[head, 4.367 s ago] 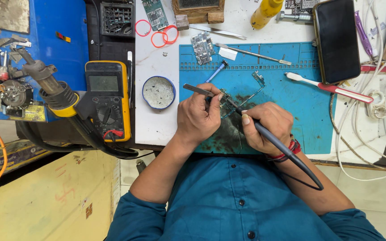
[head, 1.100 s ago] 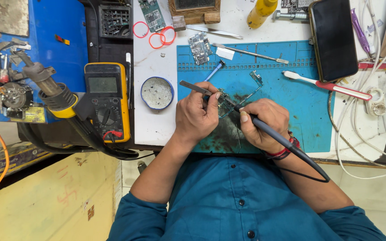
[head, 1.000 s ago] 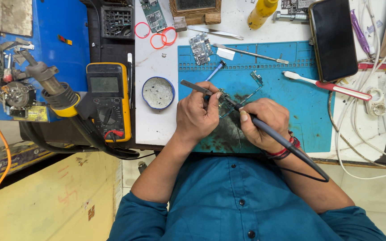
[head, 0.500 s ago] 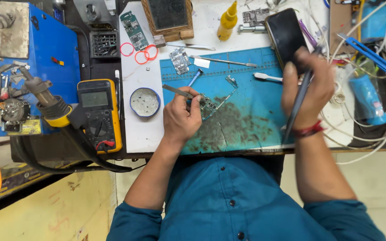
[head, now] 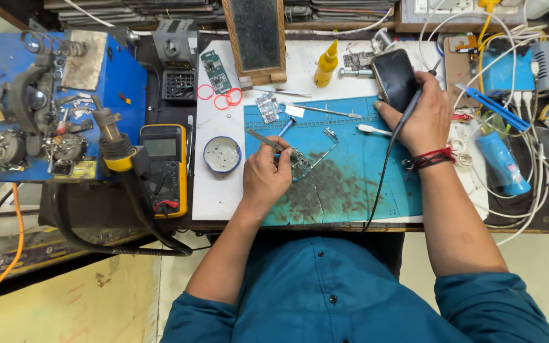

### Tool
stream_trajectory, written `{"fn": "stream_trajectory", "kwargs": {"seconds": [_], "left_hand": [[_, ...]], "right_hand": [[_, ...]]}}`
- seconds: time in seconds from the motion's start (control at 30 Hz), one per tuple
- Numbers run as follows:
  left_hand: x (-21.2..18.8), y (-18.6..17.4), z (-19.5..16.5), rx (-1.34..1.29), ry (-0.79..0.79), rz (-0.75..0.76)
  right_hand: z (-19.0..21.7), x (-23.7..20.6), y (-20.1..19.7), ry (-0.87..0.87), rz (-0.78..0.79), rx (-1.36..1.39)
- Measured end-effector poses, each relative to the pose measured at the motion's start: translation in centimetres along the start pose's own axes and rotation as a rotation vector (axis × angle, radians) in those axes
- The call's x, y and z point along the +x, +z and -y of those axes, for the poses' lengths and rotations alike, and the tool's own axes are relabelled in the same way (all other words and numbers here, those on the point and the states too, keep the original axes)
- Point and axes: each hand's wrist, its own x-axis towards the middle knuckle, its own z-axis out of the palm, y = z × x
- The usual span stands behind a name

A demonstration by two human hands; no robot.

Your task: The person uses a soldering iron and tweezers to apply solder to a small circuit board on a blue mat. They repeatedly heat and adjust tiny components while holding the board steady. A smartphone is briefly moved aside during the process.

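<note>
My left hand (head: pixel 266 180) grips metal tweezers (head: pixel 263 140) over a small circuit board (head: pixel 301 162) on the blue work mat (head: pixel 351 184). My right hand (head: pixel 419 113) is up at the mat's far right corner, holding a black soldering iron (head: pixel 408 111) whose cable trails down to the table's front edge. The same hand touches a dark phone (head: pixel 394 77) lying at the back right. A thin metal frame (head: pixel 326 145) lies beside the board.
A yellow multimeter (head: pixel 164 168) and a hot-air nozzle (head: pixel 114 143) sit left. A round tin (head: pixel 222 154), red rings (head: pixel 227 97), yellow bottle (head: pixel 326 63), green board (head: pixel 213 71), small mirror (head: pixel 255 38), white-handled tool (head: pixel 372 130) and tangled white cables (head: pixel 528 190) surround the mat.
My right hand lifted the soldering iron off the circuit board and swung it up to the right, onto the phone. My left hand stayed at the board with the tweezers.
</note>
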Motion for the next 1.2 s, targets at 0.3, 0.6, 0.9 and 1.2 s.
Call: {"fn": "stream_trajectory", "kwargs": {"seconds": [0.3,0.6,0.9,1.2], "left_hand": [[0.3,0.4,0.0,-0.003,0.038,-0.039],[-0.2,0.4,-0.3,-0.01,0.03,-0.027],[-0.4,0.6,0.0,-0.031,0.017,-0.001],[-0.6,0.4,0.1,-0.02,0.039,-0.005]], "right_hand": [[-0.1,0.8,0.0,0.065,-0.002,0.041],[0.9,-7.0,-2.5,-0.113,-0.003,-0.004],[0.5,-7.5,-2.7,-0.24,-0.038,-0.111],[6.0,-10.3,-0.4,-0.343,0.003,0.334]]}}
